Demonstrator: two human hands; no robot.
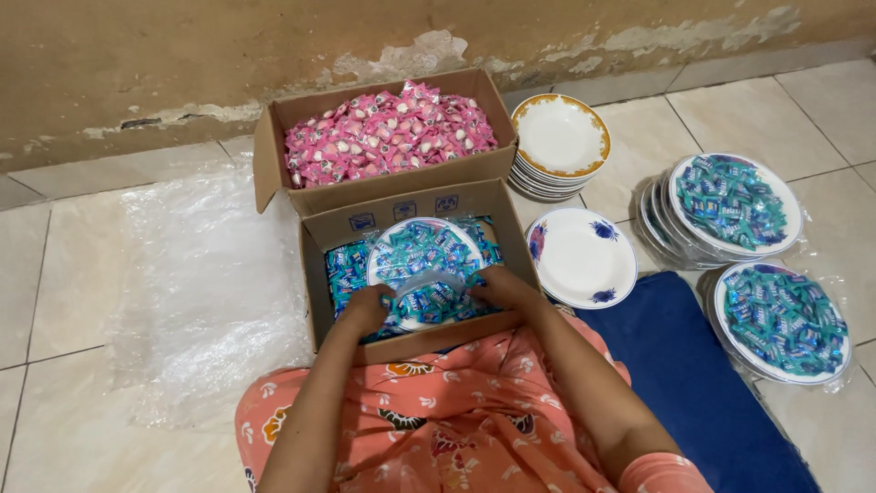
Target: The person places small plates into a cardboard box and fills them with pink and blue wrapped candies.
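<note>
A white plate [388, 248] piled with teal-wrapped candies rests over an open cardboard box [411, 208] full of the same teal candies. My left hand [363, 308] grips the plate's near left edge. My right hand [497, 285] grips its near right edge. A clear plastic wrap [429, 281] lies bunched over the candies between my hands. My lap in orange floral cloth [456, 411] sits just below the box.
Behind stands a second cardboard box of pink candies [388, 132]. To the right are a stack of gold-rimmed plates [559, 135], an empty blue-flowered plate [581, 257], two wrapped plates of teal candies [735, 203] [783, 321], and a blue mat [693, 383]. Clear plastic sheet [205, 283] lies left.
</note>
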